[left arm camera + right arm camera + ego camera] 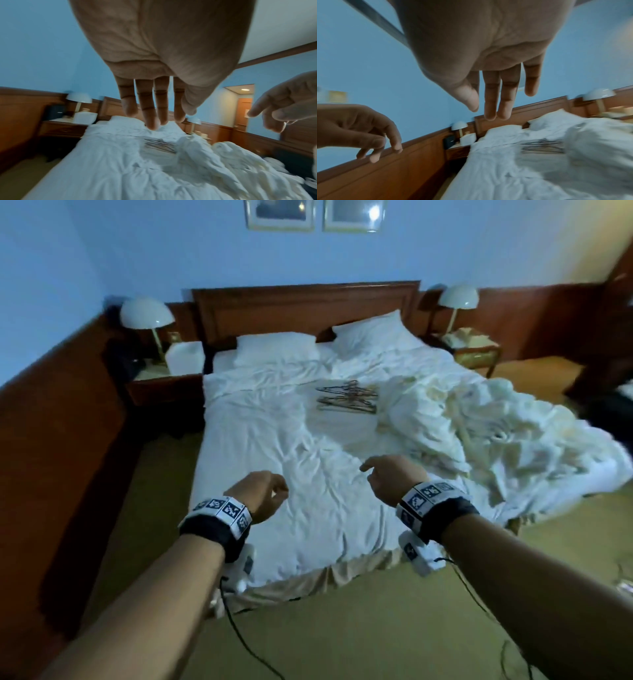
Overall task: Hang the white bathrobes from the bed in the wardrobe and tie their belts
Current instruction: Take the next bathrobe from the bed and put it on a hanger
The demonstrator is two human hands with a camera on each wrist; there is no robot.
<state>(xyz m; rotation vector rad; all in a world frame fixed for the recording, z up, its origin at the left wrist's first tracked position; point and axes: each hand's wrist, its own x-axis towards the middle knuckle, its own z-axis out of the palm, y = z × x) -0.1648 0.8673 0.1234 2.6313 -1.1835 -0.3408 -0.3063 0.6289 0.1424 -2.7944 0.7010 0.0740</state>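
Both hands hung empty, fingers relaxed: the left hand (259,495) and the right hand (391,477). The bathrobes (479,436) lay heaped on the bed (274,440) beyond the right hand, the hangers (347,397) farther ahead. Soft, bulky and floppy, the robes would probably be best gripped at the collar.

Both forearms are bare, with no sleeves in sight. Each wrist wears a black fabric wrist strap (219,534) topped by a band of white square tiles printed with black coded markers (426,497). A white camera unit (419,554) hangs beneath each wrist, trailing thin black cables (239,635) toward the lower frame.
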